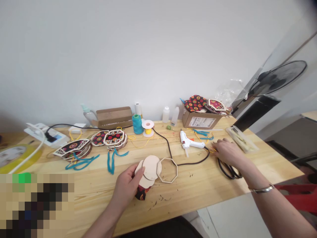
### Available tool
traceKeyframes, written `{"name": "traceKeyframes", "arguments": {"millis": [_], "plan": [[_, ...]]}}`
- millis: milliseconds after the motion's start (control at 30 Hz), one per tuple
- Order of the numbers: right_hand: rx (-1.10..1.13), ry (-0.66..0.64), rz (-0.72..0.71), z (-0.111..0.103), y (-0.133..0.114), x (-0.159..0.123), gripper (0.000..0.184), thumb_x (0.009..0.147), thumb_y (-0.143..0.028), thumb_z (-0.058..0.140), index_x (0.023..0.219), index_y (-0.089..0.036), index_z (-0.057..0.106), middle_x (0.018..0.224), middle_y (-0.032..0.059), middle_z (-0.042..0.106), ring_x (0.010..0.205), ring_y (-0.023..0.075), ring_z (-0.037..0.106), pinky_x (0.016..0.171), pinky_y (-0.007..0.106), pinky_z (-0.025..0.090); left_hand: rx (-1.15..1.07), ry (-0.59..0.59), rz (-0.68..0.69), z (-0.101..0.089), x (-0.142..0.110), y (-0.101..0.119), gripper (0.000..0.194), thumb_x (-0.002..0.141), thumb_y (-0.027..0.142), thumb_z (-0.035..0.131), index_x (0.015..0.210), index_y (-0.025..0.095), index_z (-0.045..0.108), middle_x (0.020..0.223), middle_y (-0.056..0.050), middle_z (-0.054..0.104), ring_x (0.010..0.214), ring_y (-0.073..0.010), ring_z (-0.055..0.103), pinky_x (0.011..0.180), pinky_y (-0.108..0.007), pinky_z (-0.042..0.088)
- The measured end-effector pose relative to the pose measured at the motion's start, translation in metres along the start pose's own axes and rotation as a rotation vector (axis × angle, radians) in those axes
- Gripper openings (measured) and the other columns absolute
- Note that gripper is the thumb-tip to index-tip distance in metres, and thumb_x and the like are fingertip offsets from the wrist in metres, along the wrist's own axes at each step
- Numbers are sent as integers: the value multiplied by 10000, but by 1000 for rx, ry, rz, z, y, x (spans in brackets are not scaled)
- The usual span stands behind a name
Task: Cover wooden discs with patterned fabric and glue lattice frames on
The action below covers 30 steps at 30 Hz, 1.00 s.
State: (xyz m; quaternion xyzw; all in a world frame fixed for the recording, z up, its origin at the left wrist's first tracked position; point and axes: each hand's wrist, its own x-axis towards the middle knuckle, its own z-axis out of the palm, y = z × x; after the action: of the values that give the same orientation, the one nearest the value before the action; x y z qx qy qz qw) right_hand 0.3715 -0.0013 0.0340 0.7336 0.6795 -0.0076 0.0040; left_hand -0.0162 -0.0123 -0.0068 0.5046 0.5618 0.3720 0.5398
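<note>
My left hand (pixel 127 181) is closed on a stack of thin pale wooden pieces (pixel 151 168), thumb on top. Black-and-red patterned fabric (pixel 141 193) sticks out beneath them. An octagonal wooden frame (pixel 176 172) lies on the table against the stack's right side. Over at the right, my right hand (pixel 226 151) has its fingers pinched together at a yellow cord (pixel 212 150), close to blue tassels (pixel 202 133). Just left of it lies a white glue gun (pixel 192 143). A black cable coil (pixel 229 170) is under my right wrist.
Patterned ornaments with blue tassels (pixel 114 138) are piled at the left, near a power strip (pixel 51 135). Behind stand a teal thread spool (pixel 137 124), a yellow cord spool (pixel 148 128), bottles (pixel 165 115) and a cardboard box (pixel 200 119). A clear packet (pixel 242 139) lies far right.
</note>
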Motion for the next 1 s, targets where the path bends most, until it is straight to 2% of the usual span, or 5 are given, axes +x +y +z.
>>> {"name": "traceKeyframes", "arguments": {"millis": [167, 367, 567, 833, 1000], "plan": [[70, 75, 47, 2, 6, 5, 190, 751, -138, 535, 580, -186, 601, 742, 78, 676, 775, 219, 595, 620, 282, 385, 13, 10, 13, 1, 0, 1, 559, 692, 571, 656, 1035, 130, 674, 889, -67, 738, 788, -232, 660, 674, -272, 503], [179, 368, 275, -22, 22, 13, 280, 857, -328, 431, 762, -168, 640, 661, 63, 644, 609, 205, 579, 556, 298, 419, 50, -13, 26, 0, 1, -5, 549, 731, 555, 632, 1077, 130, 660, 924, -73, 733, 779, -219, 650, 677, -272, 495], [141, 623, 286, -38, 8, 28, 355, 927, -306, 318, 1010, -114, 605, 1037, 179, 608, 972, 275, 562, 807, 359, 425, 34, -6, 21, 0, 2, -4, 570, 710, 565, 647, 1074, 125, 660, 939, -81, 733, 835, -237, 656, 717, -278, 502], [65, 151, -6, -19, -6, 57, 216, 820, -150, 527, 984, -161, 667, 1010, 100, 682, 871, 206, 634, 737, 259, 450, 44, 4, 35, 0, 0, -5, 540, 722, 543, 651, 1080, 139, 675, 923, -75, 737, 798, -225, 659, 684, -265, 506], [-32, -79, -2, -19, -8, 51, 183, 796, -288, 655, 930, -164, 666, 931, 85, 690, 834, 212, 641, 715, 300, 476, 58, -8, 42, -1, 1, -8, 531, 736, 544, 635, 1081, 142, 672, 904, -62, 735, 785, -217, 658, 681, -263, 509]]}}
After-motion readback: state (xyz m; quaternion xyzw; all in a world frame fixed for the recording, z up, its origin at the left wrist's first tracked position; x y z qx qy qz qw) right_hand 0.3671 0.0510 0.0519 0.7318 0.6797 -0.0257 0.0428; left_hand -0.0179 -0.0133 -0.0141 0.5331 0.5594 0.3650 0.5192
